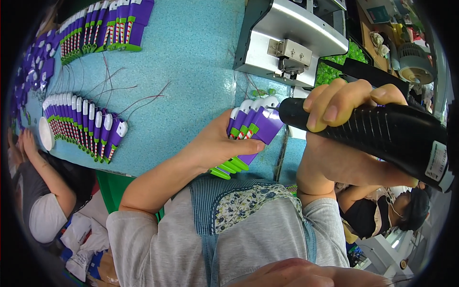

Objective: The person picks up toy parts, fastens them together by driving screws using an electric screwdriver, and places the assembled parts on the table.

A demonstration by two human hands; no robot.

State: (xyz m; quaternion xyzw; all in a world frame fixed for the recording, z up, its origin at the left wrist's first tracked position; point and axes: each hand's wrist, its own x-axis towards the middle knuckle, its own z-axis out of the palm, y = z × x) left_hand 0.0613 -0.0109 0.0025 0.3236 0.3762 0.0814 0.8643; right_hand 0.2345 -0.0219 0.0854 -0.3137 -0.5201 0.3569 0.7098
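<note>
My left hand [217, 143] is closed around a small fan of purple plastic pieces [271, 125] with white rounded tops, green ends and red-and-white striped strips. My right hand [337, 153] grips a thick black electric screwdriver [377, 129]. Its thin bit points left and meets the top of the rightmost piece, near the white end; whether a screw sits there is too small to tell.
Rows of similar pieces [88, 124] fan across the blue table [186, 62], with more pieces [103, 26] behind them. Thin dark red wires [110, 79] lie between. A silver metal machine [296, 43] stands at the back right, beside green parts [356, 50]. Other people sit at both sides.
</note>
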